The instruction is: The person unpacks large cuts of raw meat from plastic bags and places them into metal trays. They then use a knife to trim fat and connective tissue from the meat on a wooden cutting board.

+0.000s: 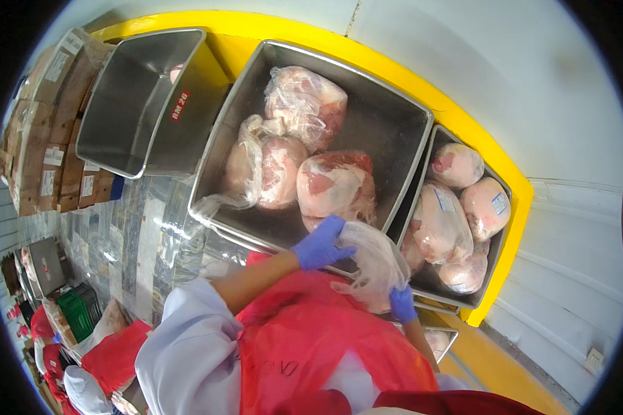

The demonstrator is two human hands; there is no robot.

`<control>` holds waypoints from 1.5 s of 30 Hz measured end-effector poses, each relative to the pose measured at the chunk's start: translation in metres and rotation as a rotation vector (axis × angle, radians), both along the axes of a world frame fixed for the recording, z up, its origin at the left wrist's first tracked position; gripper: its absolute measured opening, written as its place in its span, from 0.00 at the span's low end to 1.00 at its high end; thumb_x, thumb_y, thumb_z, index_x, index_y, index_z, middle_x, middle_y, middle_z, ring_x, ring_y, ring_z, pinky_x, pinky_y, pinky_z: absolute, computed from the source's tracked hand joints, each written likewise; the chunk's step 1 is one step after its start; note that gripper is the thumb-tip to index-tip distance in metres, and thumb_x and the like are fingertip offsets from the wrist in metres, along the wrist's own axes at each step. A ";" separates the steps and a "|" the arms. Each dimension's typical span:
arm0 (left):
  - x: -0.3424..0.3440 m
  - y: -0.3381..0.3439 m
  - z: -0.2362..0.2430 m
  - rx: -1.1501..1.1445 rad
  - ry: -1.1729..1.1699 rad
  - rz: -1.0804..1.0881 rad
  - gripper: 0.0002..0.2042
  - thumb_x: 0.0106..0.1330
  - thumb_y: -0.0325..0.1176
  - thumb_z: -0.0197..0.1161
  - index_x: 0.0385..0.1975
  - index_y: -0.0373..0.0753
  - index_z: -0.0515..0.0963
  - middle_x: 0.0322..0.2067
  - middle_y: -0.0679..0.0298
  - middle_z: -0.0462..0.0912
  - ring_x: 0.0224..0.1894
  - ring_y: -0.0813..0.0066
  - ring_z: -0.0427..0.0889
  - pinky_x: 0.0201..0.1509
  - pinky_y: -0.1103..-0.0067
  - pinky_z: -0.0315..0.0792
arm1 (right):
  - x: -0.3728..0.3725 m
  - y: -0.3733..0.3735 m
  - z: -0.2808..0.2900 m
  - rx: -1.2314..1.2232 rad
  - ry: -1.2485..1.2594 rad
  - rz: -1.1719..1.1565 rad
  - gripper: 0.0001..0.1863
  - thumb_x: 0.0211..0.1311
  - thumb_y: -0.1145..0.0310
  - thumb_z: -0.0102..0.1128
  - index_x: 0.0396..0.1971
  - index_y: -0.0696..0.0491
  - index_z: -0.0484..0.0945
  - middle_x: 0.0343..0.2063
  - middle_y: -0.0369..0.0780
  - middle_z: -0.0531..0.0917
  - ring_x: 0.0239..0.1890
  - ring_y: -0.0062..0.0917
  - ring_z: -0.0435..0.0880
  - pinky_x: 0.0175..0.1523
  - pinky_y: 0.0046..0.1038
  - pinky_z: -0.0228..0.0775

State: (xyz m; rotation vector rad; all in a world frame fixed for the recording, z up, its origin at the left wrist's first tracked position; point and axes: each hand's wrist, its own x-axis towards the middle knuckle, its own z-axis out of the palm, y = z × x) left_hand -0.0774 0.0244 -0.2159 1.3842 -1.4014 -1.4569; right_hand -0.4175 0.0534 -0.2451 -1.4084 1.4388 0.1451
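Observation:
My left hand in a blue glove grips the top of a crumpled clear plastic bag at the front edge of the middle steel bin. My right hand, also gloved, holds the same bag lower on the right. In the bin lie three large pieces of meat: one at the back under plastic, one at the left with loose plastic trailing over the rim, and one at the front right, close above my left hand.
Bins stand at left and right, the right one holding several wrapped meat pieces. Stacked boxes are far left. Yellow barrier runs along the white wall. Co-workers in red and white are at lower left, near a green crate.

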 end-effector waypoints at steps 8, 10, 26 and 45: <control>-0.018 -0.012 -0.130 -0.183 -0.423 -0.634 0.37 0.44 0.49 0.72 0.56 0.41 0.68 0.50 0.50 0.72 0.55 0.51 0.70 0.61 0.61 0.61 | 0.082 0.000 0.129 0.072 -0.312 -0.625 0.21 0.65 0.66 0.49 0.54 0.61 0.68 0.50 0.43 0.75 0.52 0.27 0.73 0.55 0.29 0.65; -0.029 -0.030 -0.125 -0.030 -0.449 -0.592 0.37 0.41 0.47 0.72 0.56 0.45 0.69 0.50 0.51 0.72 0.54 0.52 0.70 0.61 0.60 0.60 | 0.075 0.008 0.133 0.097 -0.249 -0.676 0.21 0.65 0.66 0.49 0.55 0.61 0.68 0.50 0.43 0.75 0.52 0.28 0.73 0.55 0.30 0.66; 0.014 -0.131 -0.122 -0.456 -0.741 -1.264 0.32 0.37 0.66 0.68 0.28 0.41 0.84 0.26 0.55 0.83 0.35 0.54 0.82 0.42 0.67 0.74 | 0.068 0.036 0.164 0.223 -0.529 -0.521 0.34 0.57 0.54 0.62 0.58 0.59 0.65 0.46 0.36 0.75 0.47 0.23 0.73 0.53 0.27 0.67; 0.054 -0.148 -0.008 -0.277 -0.636 -0.892 0.20 0.60 0.54 0.57 0.25 0.41 0.81 0.25 0.53 0.81 0.27 0.54 0.80 0.32 0.67 0.73 | -0.016 -0.032 0.160 -0.805 -0.575 -1.213 0.25 0.70 0.56 0.41 0.61 0.55 0.63 0.56 0.43 0.72 0.55 0.34 0.73 0.60 0.38 0.67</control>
